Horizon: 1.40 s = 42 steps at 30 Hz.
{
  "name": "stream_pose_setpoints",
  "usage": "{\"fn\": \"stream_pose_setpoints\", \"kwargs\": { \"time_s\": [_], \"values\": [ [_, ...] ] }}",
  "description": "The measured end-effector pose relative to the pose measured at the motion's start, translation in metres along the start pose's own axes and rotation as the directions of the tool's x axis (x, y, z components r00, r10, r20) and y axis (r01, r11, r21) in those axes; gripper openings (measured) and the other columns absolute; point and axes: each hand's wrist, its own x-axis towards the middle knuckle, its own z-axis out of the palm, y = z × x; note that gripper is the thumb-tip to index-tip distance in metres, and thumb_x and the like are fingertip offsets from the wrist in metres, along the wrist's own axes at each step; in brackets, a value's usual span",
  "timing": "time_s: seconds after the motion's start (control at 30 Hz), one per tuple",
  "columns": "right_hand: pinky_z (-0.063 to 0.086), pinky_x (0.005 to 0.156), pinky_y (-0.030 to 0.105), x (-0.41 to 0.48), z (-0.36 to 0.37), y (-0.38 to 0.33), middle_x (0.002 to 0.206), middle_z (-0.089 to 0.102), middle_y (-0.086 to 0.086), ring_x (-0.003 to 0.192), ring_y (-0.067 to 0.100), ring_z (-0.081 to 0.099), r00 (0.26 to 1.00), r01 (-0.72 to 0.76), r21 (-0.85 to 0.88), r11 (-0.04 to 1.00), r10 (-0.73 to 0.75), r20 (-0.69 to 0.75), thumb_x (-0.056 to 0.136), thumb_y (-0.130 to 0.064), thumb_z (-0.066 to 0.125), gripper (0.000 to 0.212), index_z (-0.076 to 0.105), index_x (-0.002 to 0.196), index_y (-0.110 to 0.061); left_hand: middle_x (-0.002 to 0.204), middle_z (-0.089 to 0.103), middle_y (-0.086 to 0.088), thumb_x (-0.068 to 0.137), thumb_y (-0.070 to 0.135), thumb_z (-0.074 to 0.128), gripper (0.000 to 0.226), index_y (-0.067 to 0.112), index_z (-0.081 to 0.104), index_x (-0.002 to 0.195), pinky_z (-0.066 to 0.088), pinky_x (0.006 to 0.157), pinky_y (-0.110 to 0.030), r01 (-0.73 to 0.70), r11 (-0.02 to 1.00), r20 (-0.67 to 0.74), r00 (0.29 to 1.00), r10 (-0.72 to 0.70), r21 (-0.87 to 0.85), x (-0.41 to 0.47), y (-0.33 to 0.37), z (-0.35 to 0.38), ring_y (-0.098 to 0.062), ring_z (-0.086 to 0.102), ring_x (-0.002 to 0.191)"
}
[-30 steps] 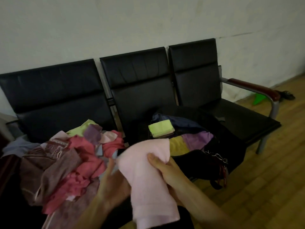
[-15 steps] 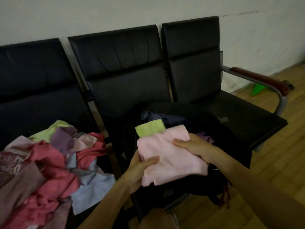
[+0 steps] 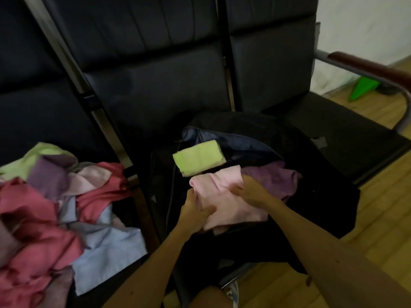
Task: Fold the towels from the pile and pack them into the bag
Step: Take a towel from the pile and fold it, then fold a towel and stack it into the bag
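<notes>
A folded pink towel point(image 3: 224, 196) lies in the open black bag point(image 3: 322, 196) on the middle seat. My left hand point(image 3: 195, 210) grips the towel's left edge with thumb over it. My right hand point(image 3: 250, 192) lies on top of the towel, fingers curled against the cloth. Inside the bag a folded lime-green towel point(image 3: 199, 157) sits behind the pink one and a purple towel point(image 3: 275, 178) lies to its right. The loose pile of towels point(image 3: 51, 207), red, pink, purple, light blue and green, covers the left seat.
Black bench seats with backrests point(image 3: 155, 74) stand against a white wall. The right seat point(image 3: 347, 130) has a metal armrest with a brown pad point(image 3: 373, 67). Wooden floor point(image 3: 378, 230) runs to the right, with a green object point(image 3: 362, 87) near the wall.
Both hands have carried the pink towel from in front of the pile over to the bag and lowered it in beside the green towel. The view has moved closer and down.
</notes>
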Motion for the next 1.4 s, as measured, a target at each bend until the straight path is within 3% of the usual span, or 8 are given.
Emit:
{"fn": "stream_pose_setpoints", "kwargs": {
  "time_s": [0.3, 0.47, 0.57, 0.7, 0.87, 1.07, 1.23, 1.4],
  "values": [
    [0.029, 0.113, 0.032, 0.008, 0.01, 0.014, 0.155, 0.037, 0.012, 0.141, 0.027, 0.037, 0.995, -0.1, -0.01, 0.995, 0.1, -0.02, 0.091, -0.038, 0.068, 0.073, 0.035, 0.15, -0.01, 0.133, 0.054, -0.007, 0.083, 0.025, 0.076, 0.078, 0.02, 0.03, 0.145, 0.05, 0.085, -0.032, 0.085, 0.994, -0.021, 0.996, -0.084, 0.075, -0.003, -0.002, 0.0, -0.025, 0.057, 0.115],
    [0.031, 0.11, 0.038, -0.016, 0.003, -0.017, 0.153, 0.037, 0.018, 0.139, 0.036, 0.036, 0.985, -0.152, -0.27, 0.951, 0.122, -0.126, 0.094, -0.037, 0.063, 0.075, 0.026, 0.152, -0.006, 0.13, 0.057, -0.009, 0.086, 0.022, 0.073, 0.069, 0.015, 0.038, 0.145, 0.049, 0.096, -0.035, -0.021, 0.957, 0.061, 0.998, 0.003, 0.288, -0.026, 0.018, -0.038, -0.031, 0.057, 0.119],
    [0.038, 0.101, 0.039, -0.047, 0.008, -0.053, 0.14, 0.05, 0.018, 0.129, 0.037, 0.046, 0.966, -0.014, -0.354, 0.935, -0.079, -0.245, 0.092, -0.031, 0.064, 0.061, 0.038, 0.143, -0.008, 0.095, 0.067, -0.005, 0.089, 0.01, 0.07, 0.043, 0.011, 0.055, 0.129, 0.06, 0.08, -0.045, -0.112, 0.98, 0.026, 0.994, 0.109, 0.164, -0.056, 0.036, -0.077, -0.025, 0.068, 0.089],
    [0.04, 0.088, 0.031, -0.105, 0.057, -0.123, 0.116, 0.064, 0.008, 0.111, 0.026, 0.058, 0.872, 0.353, -0.227, 0.908, -0.407, -0.271, 0.09, -0.023, 0.067, 0.034, 0.06, 0.122, -0.012, 0.076, 0.067, -0.006, 0.092, 0.004, 0.066, 0.015, 0.006, 0.064, 0.107, 0.057, 0.058, -0.037, -0.288, 0.956, -0.138, 0.946, 0.293, 0.055, -0.127, 0.047, -0.154, -0.018, 0.066, 0.064],
    [0.049, 0.078, 0.027, -0.162, 0.165, -0.18, 0.098, 0.068, 0.0, 0.087, 0.015, 0.064, 0.843, 0.532, -0.049, 0.846, -0.534, -0.07, 0.086, -0.02, 0.071, 0.028, 0.065, 0.112, -0.016, 0.07, 0.069, -0.007, 0.089, 0.005, 0.07, 0.013, 0.018, 0.066, 0.089, 0.054, 0.049, -0.028, -0.23, 0.96, -0.379, 0.884, 0.274, 0.16, -0.202, -0.013, -0.243, -0.011, 0.064, 0.054],
    [0.047, 0.08, 0.024, -0.204, 0.304, -0.185, 0.098, 0.073, 0.001, 0.094, 0.015, 0.067, 0.867, 0.424, -0.037, 0.905, -0.393, 0.306, 0.085, -0.02, 0.072, 0.022, 0.069, 0.106, -0.014, 0.07, 0.068, 0.004, 0.078, 0.013, 0.082, 0.013, 0.018, 0.072, 0.086, 0.042, 0.061, -0.006, 0.074, 0.967, -0.487, 0.872, 0.055, 0.242, -0.271, -0.144, -0.279, 0.007, 0.06, 0.06],
    [0.057, 0.083, 0.036, -0.222, 0.386, -0.174, 0.092, 0.075, 0.0, 0.089, 0.016, 0.07, 0.893, 0.143, -0.074, 0.987, -0.097, 0.44, 0.08, -0.023, 0.075, 0.015, 0.075, 0.094, -0.017, 0.101, 0.072, 0.002, 0.067, 0.036, 0.086, 0.042, 0.019, 0.074, 0.103, 0.051, 0.08, -0.031, 0.248, 0.881, -0.338, 0.935, -0.108, 0.404, -0.299, -0.226, -0.272, -0.017, 0.066, 0.096],
    [0.058, 0.076, 0.04, -0.223, 0.406, -0.172, 0.088, 0.075, 0.004, 0.082, 0.02, 0.071, 0.906, -0.042, -0.022, 0.999, 0.048, 0.421, 0.077, -0.026, 0.081, 0.017, 0.072, 0.089, -0.018, 0.109, 0.065, -0.003, 0.087, 0.03, 0.068, 0.019, 0.02, 0.074, 0.102, 0.046, 0.082, -0.035, 0.142, 0.782, -0.283, 0.958, 0.046, 0.607, -0.297, -0.245, -0.259, -0.025, 0.058, 0.107]
  ]
}}
